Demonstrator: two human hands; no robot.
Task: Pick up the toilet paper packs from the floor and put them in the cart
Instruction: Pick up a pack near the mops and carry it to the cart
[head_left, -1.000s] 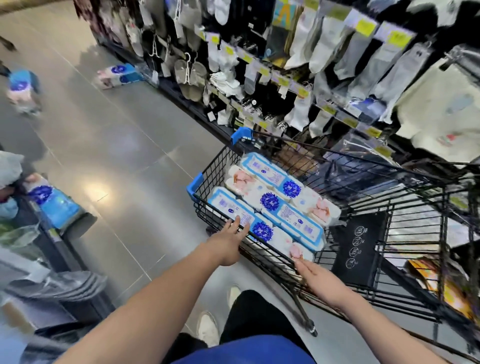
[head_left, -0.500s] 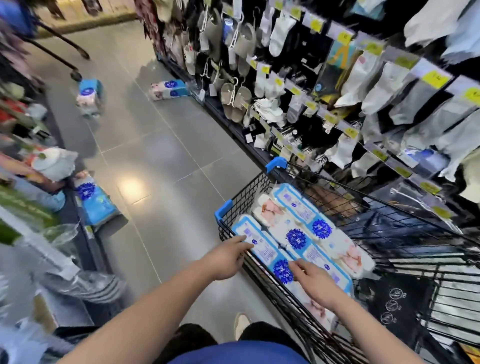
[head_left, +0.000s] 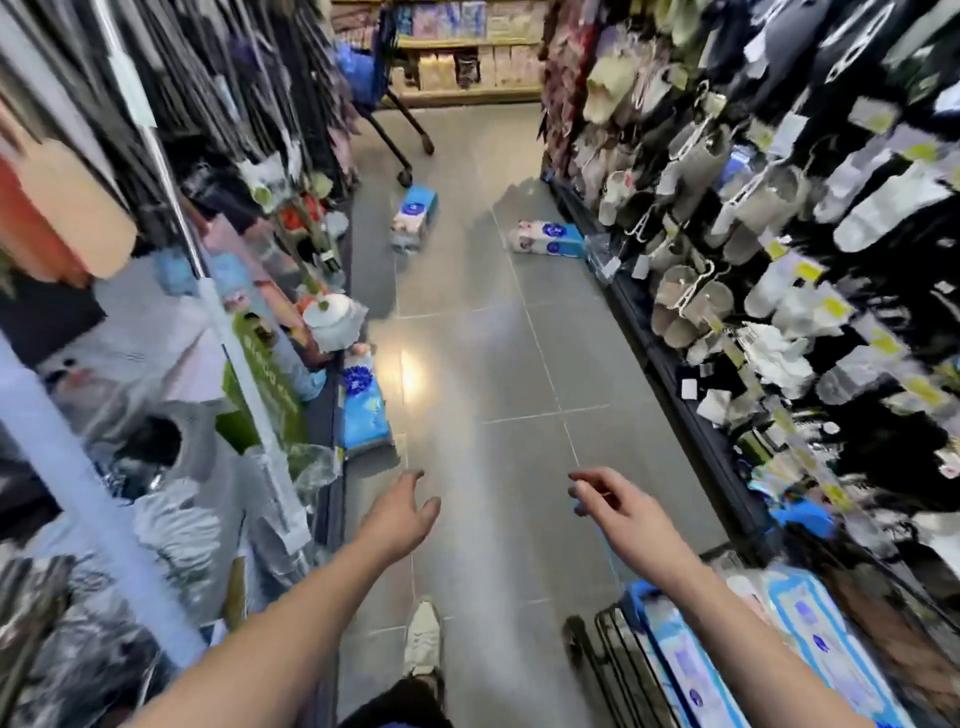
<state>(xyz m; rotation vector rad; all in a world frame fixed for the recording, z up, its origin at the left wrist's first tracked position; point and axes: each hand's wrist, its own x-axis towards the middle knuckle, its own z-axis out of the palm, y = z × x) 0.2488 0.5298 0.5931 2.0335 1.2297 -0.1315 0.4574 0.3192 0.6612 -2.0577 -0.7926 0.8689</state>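
– Since only the head view was supplied, what was the task status in it?

– Partly complete. At least two loaded packs lay flat in the cart at lower right. Three packs remained on the floor:
1. The near pack lay against the base of the left shelf.
2. The far pack stood in mid-aisle.
3. The right pack lay on its side against the base of the right shelf.

– Hand state?

– The left hand had relaxed, slightly spread fingers and held nothing. It was over the floor, closest to the near pack but apart from it. The right hand had loosely curled fingers with nothing plainly held, and it hung just beyond the cart's front corner. A thin blue line beneath it was too blurred to identify.

– Surroundings and obstructions?

– Socks and slippers hung along the right shelf. Bagged goods crowded the left shelf, some just above the near pack. A second cart stood at the far end of the aisle, with its wheel just beside the far pack. One shoe showed below the arms.

As a judgement, the floor between the hands and the near pack looked unobstructed. That pack sat tight to the shelf base, so it was probably reachable only from the aisle side. The second cart could hinder access to the far pack.
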